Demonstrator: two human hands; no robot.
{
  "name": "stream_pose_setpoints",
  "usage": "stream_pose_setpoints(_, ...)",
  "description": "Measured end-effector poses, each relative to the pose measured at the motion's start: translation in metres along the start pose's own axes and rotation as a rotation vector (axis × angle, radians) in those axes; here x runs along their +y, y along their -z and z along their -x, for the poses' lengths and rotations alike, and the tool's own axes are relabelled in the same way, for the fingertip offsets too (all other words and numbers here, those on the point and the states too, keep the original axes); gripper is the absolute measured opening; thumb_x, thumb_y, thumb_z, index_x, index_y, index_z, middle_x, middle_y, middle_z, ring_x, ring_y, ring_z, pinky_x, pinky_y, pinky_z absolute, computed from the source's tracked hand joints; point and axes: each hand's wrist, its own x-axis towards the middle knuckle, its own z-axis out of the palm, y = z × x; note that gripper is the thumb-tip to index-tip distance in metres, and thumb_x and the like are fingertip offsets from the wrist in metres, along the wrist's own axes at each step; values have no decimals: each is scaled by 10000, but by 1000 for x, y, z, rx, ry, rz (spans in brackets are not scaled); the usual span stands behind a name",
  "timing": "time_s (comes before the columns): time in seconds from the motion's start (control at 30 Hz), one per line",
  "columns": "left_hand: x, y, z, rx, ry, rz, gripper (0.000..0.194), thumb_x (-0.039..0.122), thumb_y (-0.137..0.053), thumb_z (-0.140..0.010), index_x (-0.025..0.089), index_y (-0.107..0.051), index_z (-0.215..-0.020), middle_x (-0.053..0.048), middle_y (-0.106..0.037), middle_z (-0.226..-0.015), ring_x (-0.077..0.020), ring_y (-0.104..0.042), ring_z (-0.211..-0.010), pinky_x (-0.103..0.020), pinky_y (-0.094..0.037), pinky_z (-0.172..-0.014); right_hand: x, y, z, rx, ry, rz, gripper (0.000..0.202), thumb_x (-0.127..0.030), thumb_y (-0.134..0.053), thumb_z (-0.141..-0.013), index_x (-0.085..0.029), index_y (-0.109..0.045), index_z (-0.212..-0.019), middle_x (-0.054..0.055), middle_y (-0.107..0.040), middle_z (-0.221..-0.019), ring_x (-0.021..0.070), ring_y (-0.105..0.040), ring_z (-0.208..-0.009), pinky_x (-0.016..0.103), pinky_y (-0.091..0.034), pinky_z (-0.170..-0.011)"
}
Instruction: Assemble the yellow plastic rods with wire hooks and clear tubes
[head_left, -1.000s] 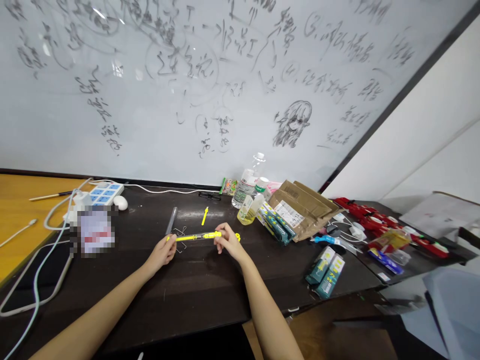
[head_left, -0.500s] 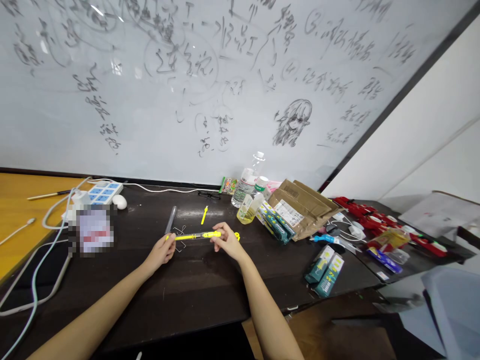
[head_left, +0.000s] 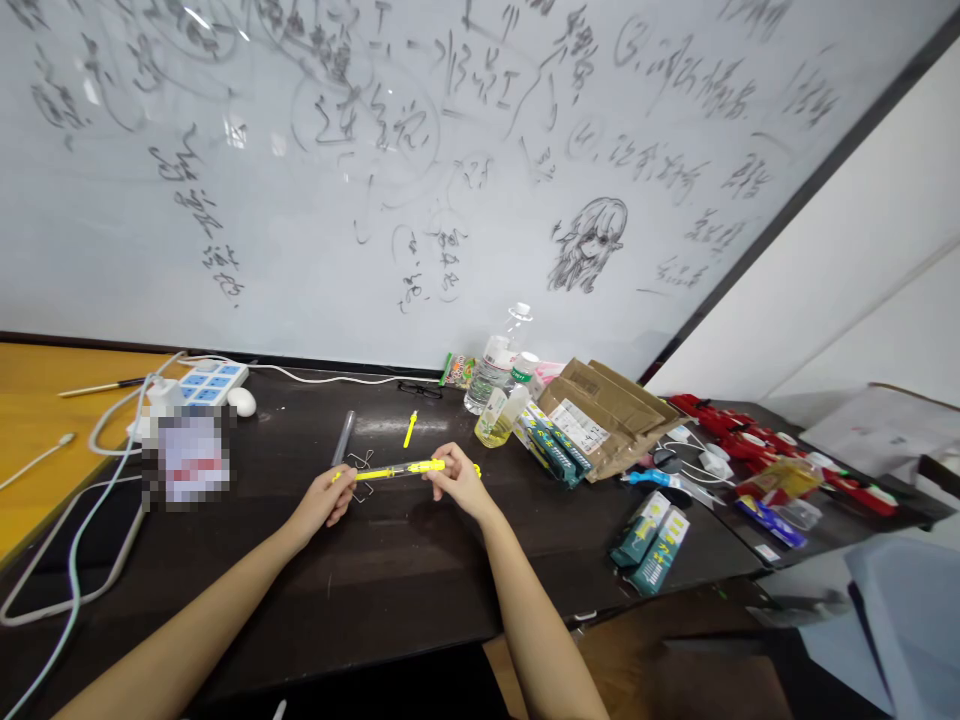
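A slim stick (head_left: pixel 394 470), bright yellow toward both ends with a clear see-through stretch between, is held level above the dark tabletop (head_left: pixel 405 600), left of the cardboard box (head_left: pixel 600 415) and nearer the wearer. The left hand (head_left: pixel 326 497) pinches its left end between thumb and fingers; the right hand (head_left: pixel 459 482) has its fingers closed lightly around the yellow part at the other end.

The fingertips cover part of each end, and a bit of yellow peeks out past the right hand. Whatever lies inside the clear stretch is too small to make out. Thin bent wires (head_left: pixel 363 490), partly hidden by the stick, lie well left of the box, as does a clear tube (head_left: pixel 344 438) whose lower end meets the left hand in view. A small yellow strip (head_left: pixel 410 429) lies between tube and box. A pixelated patch, far left of the box, blots out its contents.

The box's white label (head_left: pixel 578 427) has print too small to read. On the whiteboard (head_left: pixel 480 250) behind the box, handwritten Chinese characters include points numbered with a circled 3 and 4.
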Motion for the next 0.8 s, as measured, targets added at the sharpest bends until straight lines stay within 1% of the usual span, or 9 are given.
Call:
stream_pose_setpoints(0.1,-1,3,-1,-27,-59,-68,387,540,-518,-767,168,-484,-663,98,-332,-410,-42,-298,-287,-151,-240,-293,2,1,-1,9,1,-23,369,-400,-663,-715,-221,-389,-884,-20,-641,-729,71,-520,-411,203,-428,-417)
stream_pose_setpoints(0.17,-2,4,-1,-47,-78,-120,389,526,-510,-779,155,-518,-662,90,-353,-396,-40,-306,-288,-151,-248,-312,3,2,-2,41,3,-31,362,-404,-666,-713,-217,-412,-890,-25,-625,-717,72,-522,-426,211,-456,-422)
stream_pose_setpoints(0.27,-5,5,-1,-123,-69,-183,390,522,-503,-784,152,-541,-666,84,-374,-391,-42,-310,-287,-154,-245,-318,4,3,-3,114,23,-40,355,-399,-686,-692,-209,-463,-892,-43,-567,-682,79,-536,-480,216,-492,-440)
stream_pose_setpoints(0.33,-7,5,0,-182,-56,-224,380,517,-508,-782,156,-545,-670,82,-384,-397,-49,-324,-291,-159,-253,-320,5,4,-4,136,35,-39,343,-384,-697,-684,-203,-499,-897,-48,-537,-670,78,-538,-501,210,-503,-451)
stream_pose_setpoints(0.43,-6,2,5,-237,-60,-295,336,484,-548,-769,160,-543,-680,80,-407,-413,-55,-360,-315,-161,-281,-347,6,6,-4,123,28,-61,323,-363,-698,-688,-194,-534,-909,-47,-535,-696,56,-511,-472,215,-520,-466)
stream_pose_setpoints(0.5,-3,0,9,-264,-67,-327,315,468,-567,-764,161,-542,-699,75,-437,-438,-58,-391,-346,-163,-309,-376,6,6,-4,100,21,-123,314,-347,-704,-688,-190,-545,-909,-51,-529,-710,38,-476,-451,233,-540,-481)
stream_pose_setpoints(0.67,7,-10,18,-360,-69,-340,358,498,-490,-815,149,-567,-794,52,-492,-485,-79,-448,-414,-185,-359,-433,4,3,-2,50,7,-319,278,-301,-710,-704,-198,-560,-914,-71,-485,-646,33,-434,-446,248,-555,-494)
stream_pose_setpoints(0.8,13,-16,23,-378,-121,-359,337,475,-467,-839,151,-554,-812,35,-542,-495,-100,-488,-461,-215,-390,-516,2,2,0,15,15,-395,235,-335,-671,-753,-199,-571,-917,-62,-481,-621,45,-434,-460,243,-547,-487)
